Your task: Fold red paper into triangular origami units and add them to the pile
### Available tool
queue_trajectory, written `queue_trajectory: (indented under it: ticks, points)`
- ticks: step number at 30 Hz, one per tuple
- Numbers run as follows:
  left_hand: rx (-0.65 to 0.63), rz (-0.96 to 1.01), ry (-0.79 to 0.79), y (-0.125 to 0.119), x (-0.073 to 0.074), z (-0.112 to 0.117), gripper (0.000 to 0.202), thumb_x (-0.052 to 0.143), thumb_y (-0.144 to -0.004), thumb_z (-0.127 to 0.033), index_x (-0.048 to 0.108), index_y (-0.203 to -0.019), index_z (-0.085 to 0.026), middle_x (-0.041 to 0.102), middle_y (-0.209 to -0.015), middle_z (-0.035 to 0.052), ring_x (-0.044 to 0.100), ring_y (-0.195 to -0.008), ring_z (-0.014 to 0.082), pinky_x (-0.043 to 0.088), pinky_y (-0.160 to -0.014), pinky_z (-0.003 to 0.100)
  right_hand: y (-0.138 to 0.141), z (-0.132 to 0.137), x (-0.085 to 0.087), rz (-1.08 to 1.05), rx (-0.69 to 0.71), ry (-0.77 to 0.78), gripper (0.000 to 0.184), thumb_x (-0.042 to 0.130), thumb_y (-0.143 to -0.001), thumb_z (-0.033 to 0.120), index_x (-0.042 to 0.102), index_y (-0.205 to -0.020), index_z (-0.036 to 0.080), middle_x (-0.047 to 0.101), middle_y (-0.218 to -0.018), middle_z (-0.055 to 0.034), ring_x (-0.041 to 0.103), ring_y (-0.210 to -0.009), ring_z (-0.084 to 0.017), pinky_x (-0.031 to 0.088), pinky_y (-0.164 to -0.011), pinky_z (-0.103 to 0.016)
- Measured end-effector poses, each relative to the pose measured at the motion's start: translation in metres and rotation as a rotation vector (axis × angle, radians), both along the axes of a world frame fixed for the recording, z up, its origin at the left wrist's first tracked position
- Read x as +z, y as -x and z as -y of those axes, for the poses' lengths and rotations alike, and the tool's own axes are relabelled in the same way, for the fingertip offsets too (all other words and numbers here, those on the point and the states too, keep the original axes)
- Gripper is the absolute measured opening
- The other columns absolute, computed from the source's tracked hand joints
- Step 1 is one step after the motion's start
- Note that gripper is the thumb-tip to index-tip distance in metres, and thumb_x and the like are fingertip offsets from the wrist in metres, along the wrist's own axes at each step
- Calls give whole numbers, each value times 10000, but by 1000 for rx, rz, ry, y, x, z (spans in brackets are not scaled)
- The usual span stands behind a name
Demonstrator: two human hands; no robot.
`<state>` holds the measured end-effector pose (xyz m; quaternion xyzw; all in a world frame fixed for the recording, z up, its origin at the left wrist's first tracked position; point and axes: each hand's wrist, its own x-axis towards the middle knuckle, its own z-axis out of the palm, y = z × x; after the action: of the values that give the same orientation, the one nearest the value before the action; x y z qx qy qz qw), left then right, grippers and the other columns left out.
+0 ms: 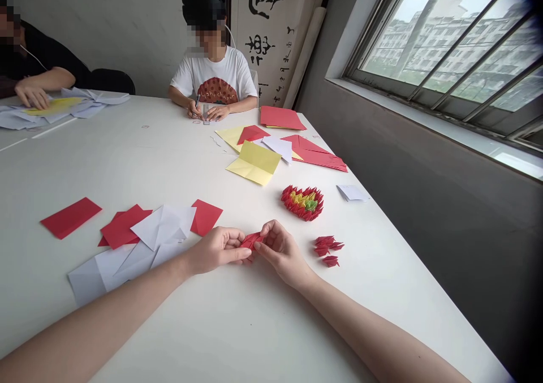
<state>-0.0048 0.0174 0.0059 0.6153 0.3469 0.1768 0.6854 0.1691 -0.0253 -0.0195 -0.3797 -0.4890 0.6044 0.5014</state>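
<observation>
My left hand (pixel 216 249) and my right hand (pixel 280 250) meet low over the white table (pixel 237 321), both pinched on a small red folded paper piece (pixel 251 240) held between the fingertips. Just right of my right hand lie a few small red folded paper units (pixel 327 248). Beyond them sits a round assembled origami piece (pixel 302 202), red on the outside with yellow and green in the middle. To the left of my left hand lie loose red paper sheets (pixel 123 227) and white paper sheets (pixel 163 226).
A folded yellow sheet (pixel 254 162) and more red sheets (pixel 316 154) lie farther back, plus a small white slip (pixel 352 193) near the right table edge. A person in a white shirt (pixel 214 77) writes at the far end; another person's arm (pixel 36 89) rests over papers at the far left.
</observation>
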Motion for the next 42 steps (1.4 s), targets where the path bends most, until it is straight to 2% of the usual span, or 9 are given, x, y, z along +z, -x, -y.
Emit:
queue_trajectory:
  ticks: [7,14,18,24,28,31,34,38,42]
  points:
    - [167,20,-31,-1,-7,1,225,631,-764,-351,621,-700,-135,679,-688,52,678,-695,194,541,-650,293,-2,-3,0,47,-31,12,348,683,-744,334,453,-979,220,551,-748,15,550,-675,-129,467,-643,-285]
    - [134,70,-89,-1,-6,4,188,619,-774,-303,634,-683,-139,656,-661,29,658,-672,176,530,-640,280,-5,-3,7,292,63,37,272,642,-762,414,575,-703,157,575,-668,-7,516,-616,-129,411,-571,-269]
    - [100,107,-129,-1,-8,3,181,598,-793,-290,634,-719,-129,660,-685,46,649,-688,180,535,-652,296,-6,-3,9,197,94,81,279,626,-777,417,592,-687,155,591,-649,-10,531,-615,-134,429,-601,-277]
    - [120,80,-105,-1,-7,1,193,588,-804,-299,626,-740,-120,650,-696,48,648,-670,172,538,-647,296,-5,-3,6,53,69,108,334,478,-873,425,616,-767,139,621,-731,-51,581,-658,-152,459,-652,-298]
    - [91,3,-104,-2,-8,2,212,593,-799,-322,607,-713,-128,637,-668,36,647,-635,170,543,-631,303,-5,-1,7,73,2,109,277,469,-878,420,591,-975,190,632,-802,-40,596,-662,-151,459,-583,-277]
    - [78,4,-97,-2,-7,3,196,599,-794,-320,621,-759,-128,663,-757,55,653,-701,173,540,-672,295,-4,-1,6,179,19,41,237,562,-832,396,612,-913,178,627,-747,-31,569,-604,-132,439,-522,-251]
    - [77,27,-56,-2,-3,2,197,628,-773,-326,614,-829,-138,673,-829,62,657,-778,186,528,-726,299,-5,-2,3,208,-9,-59,209,587,-820,369,632,-828,165,629,-790,-45,576,-663,-138,478,-599,-277]
    - [85,-35,25,-2,4,-2,355,500,-828,-477,611,-828,-139,655,-761,53,672,-718,200,516,-662,302,-7,-1,0,282,-70,-215,158,588,-827,332,646,-839,185,621,-900,-67,583,-844,-174,498,-739,-321]
    - [64,-114,74,-2,5,-5,392,489,-825,-493,628,-773,-131,661,-679,56,668,-659,191,480,-592,261,-8,0,0,331,-34,-335,123,551,-855,275,655,-870,211,596,-952,-79,576,-911,-185,527,-730,-318]
